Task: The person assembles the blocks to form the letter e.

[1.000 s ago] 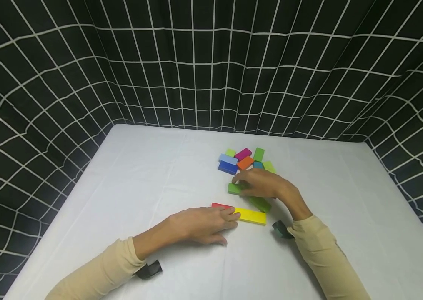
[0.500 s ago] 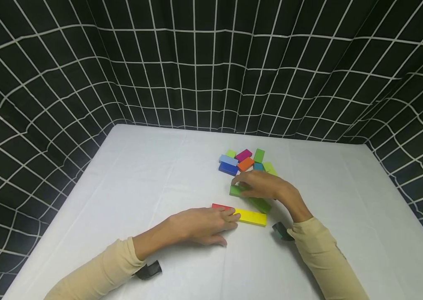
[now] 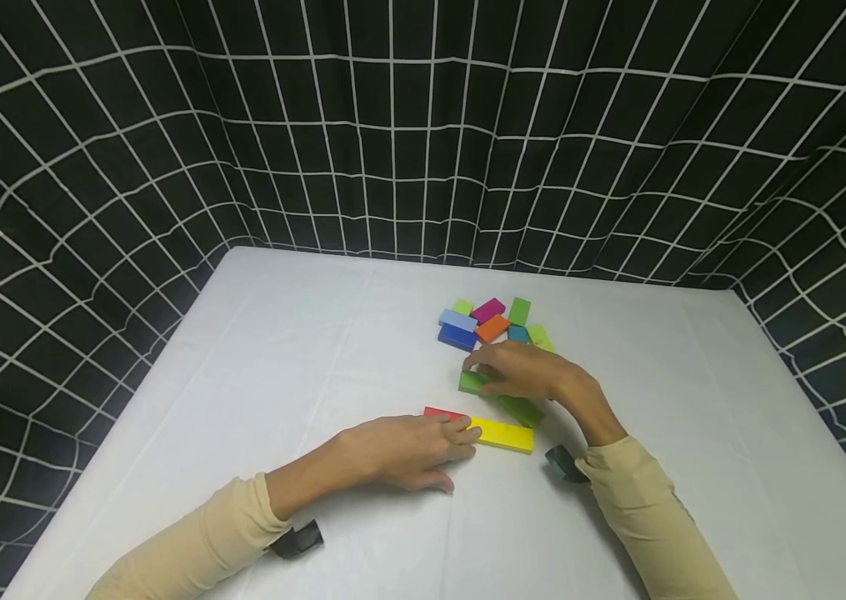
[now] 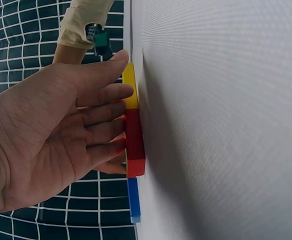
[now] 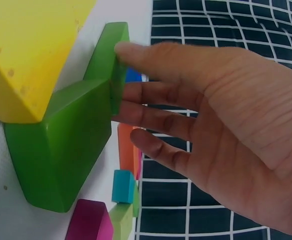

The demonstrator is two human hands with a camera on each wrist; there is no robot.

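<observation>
Carefully, a person's right hand (image 3: 523, 369) pinches a green block (image 5: 103, 57) between thumb and fingertips at the middle of a white bench (image 3: 302, 333), while the left hand (image 3: 407, 450) lies with fingers extended against a red block (image 4: 134, 135) and a yellow block (image 3: 501, 432), set end to end. The green block appears light and stiff, probably painted wood: smooth enough to slip a little, hardly fragile, and best taken across its long sides near the middle. A second green block (image 5: 61, 145) sits at an angle by its end, close to the yellow block; whether those two touch is hard to tell. Beyond the right hand lies a loose cluster including a dark blue block (image 3: 457, 337), an orange block (image 3: 493, 328) and a magenta block (image 3: 488, 311). No container shows; behind hangs a black gridded curtain (image 3: 317, 150).
</observation>
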